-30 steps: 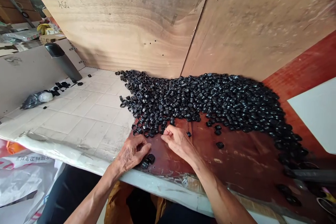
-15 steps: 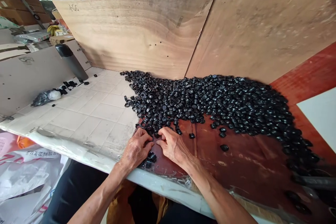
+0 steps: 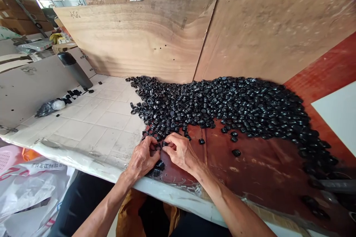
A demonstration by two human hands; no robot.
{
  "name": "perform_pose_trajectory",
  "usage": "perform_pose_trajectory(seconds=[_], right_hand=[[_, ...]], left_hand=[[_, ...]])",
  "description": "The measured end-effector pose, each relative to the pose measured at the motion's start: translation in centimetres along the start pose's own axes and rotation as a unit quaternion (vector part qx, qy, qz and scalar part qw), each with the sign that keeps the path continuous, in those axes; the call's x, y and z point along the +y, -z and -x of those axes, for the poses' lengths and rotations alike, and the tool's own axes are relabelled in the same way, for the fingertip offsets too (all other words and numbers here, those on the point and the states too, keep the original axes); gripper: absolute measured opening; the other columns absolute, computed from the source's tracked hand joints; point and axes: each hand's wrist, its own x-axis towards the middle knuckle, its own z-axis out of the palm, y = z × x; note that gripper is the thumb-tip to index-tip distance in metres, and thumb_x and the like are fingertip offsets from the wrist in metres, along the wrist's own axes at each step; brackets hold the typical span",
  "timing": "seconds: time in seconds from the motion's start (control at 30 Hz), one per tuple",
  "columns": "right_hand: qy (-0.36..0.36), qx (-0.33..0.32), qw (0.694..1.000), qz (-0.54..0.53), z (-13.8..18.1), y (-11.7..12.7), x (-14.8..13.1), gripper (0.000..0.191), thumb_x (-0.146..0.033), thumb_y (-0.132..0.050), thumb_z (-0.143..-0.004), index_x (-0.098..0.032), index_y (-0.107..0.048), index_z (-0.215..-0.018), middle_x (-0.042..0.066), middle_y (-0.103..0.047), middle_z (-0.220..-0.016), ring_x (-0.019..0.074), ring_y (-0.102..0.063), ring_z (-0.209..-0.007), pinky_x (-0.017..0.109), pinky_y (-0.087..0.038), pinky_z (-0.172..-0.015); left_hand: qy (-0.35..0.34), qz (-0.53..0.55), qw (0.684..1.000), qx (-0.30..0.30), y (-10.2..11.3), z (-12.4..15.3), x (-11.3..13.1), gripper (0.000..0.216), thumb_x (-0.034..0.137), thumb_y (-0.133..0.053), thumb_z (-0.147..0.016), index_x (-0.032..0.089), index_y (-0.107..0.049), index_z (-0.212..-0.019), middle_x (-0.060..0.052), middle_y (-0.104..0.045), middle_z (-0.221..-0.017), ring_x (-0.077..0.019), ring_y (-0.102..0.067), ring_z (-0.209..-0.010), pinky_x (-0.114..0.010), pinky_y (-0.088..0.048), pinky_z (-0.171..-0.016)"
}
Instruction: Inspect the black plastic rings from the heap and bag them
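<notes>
A wide heap of small black plastic caps or rings (image 3: 205, 100) lies along the wooden back board. At its near left edge, my left hand (image 3: 144, 155) is closed, thumb and fingertips pinched round a small black ring-like part (image 3: 157, 147). Just beside it, my right hand (image 3: 179, 152) pinches another small black part (image 3: 165, 143) between thumb and forefinger. The two hands are close together, slightly apart. Below my left hand a few black pieces (image 3: 158, 168) lie near the table edge. Fingers partly hide what both hands hold.
A dark flask (image 3: 75, 70) leans by the left side panel (image 3: 27, 85). Near it lie a black plastic bag (image 3: 46, 108) and scattered black bits. The tall wooden board (image 3: 139, 37) closes the back. Loose caps (image 3: 236, 152) sit on the reddish-brown surface (image 3: 258, 170).
The view has shifted slightly. Both hands stay at nearly the same spot, and small black parts now show between the fingertips of each hand.
</notes>
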Motion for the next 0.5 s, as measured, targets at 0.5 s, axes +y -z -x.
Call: perform_pose_trajectory(seconds=[0.5], right_hand=[[0.031,-0.036,0.997,-0.064,0.0,0.7,-0.8,0.022,-0.007,-0.07,-0.089,-0.021,-0.077,-0.104,0.005,-0.071,-0.102,0.0169,-0.068,-0.078,0.028,-0.055,-0.073]], left_hand=[[-0.02,0.06,0.998,-0.026,-0.1,0.3,-0.3,0.025,0.016,-0.063,-0.084,0.023,-0.056,-0.106,0.002,-0.068,-0.084,-0.0153,-0.066,-0.073,-0.028,-0.053,-0.068]])
